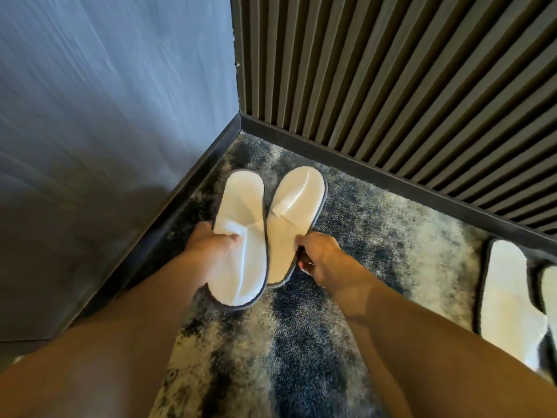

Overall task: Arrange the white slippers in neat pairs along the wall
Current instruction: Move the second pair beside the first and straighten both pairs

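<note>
Two white slippers with dark trim sit side by side in the corner, toes toward the slatted wall. My left hand (208, 245) grips the left slipper (241, 212) at its side, thumb on the insole. My right hand (319, 254) pinches the heel side of the right slipper (297, 203). The left slipper's heel overlaps the right one and looks lifted off the carpet. Another white slipper (506, 294) lies at the right along the slatted wall, with a second one (550, 294) cut off by the frame edge.
A grey-blue wall (105, 116) stands at the left and a dark slatted wall (391, 70) at the back, both with black skirting (361, 164). Mottled dark-and-pale carpet (301, 342) covers the floor between my forearms.
</note>
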